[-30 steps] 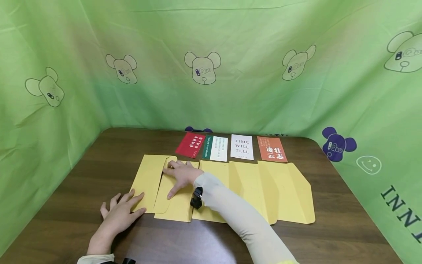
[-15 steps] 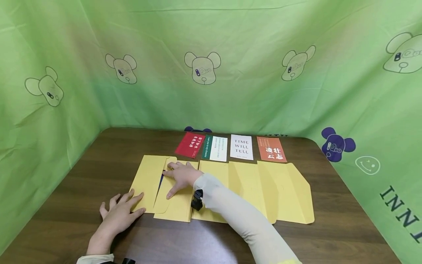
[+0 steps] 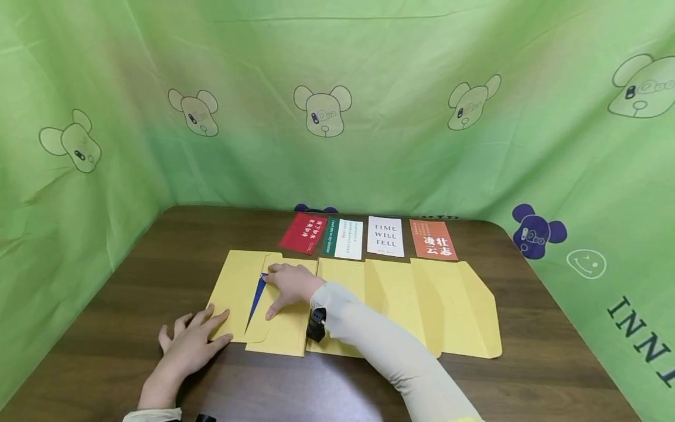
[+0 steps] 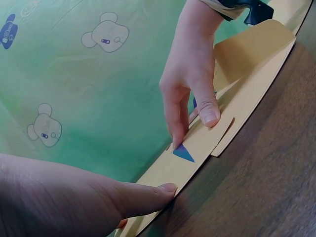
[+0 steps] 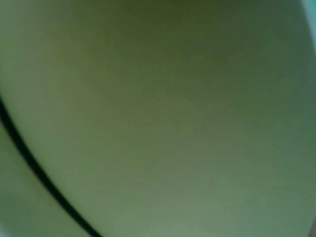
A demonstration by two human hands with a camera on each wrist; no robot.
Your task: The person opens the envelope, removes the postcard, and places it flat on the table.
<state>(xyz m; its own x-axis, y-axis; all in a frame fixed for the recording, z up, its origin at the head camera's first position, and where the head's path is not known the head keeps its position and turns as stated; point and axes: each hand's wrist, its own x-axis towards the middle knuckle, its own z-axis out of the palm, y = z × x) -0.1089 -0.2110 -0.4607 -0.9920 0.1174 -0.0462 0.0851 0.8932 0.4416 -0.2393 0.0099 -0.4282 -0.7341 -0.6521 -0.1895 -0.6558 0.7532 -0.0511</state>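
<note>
My left hand (image 3: 191,343) rests with spread fingers on the lower left edge of the leftmost yellow envelope (image 3: 239,278); in the left wrist view its thumb (image 4: 148,196) lies across the paper. Between that envelope and its flap a blue card (image 3: 256,300) shows as a narrow wedge, the rest hidden inside. My right hand (image 3: 290,285) reaches over from the right. Its fingertips touch the top of the blue wedge, while its thumb lies on the yellow paper below. The right wrist view is a green blur showing no hand.
More yellow envelopes (image 3: 343,275) overlap in a row to the right, the last with its flap (image 3: 482,310) spread open. Behind lie a red card (image 3: 303,232), a green-and-white card (image 3: 349,239), a white card (image 3: 386,237) and an orange card (image 3: 434,239). Green patterned cloth (image 3: 327,164) encloses the table.
The blue card has come into sight, from a dark slit to a wider wedge. My right hand's fingertips have shifted slightly right with it. The left hand has stayed in place.
</note>
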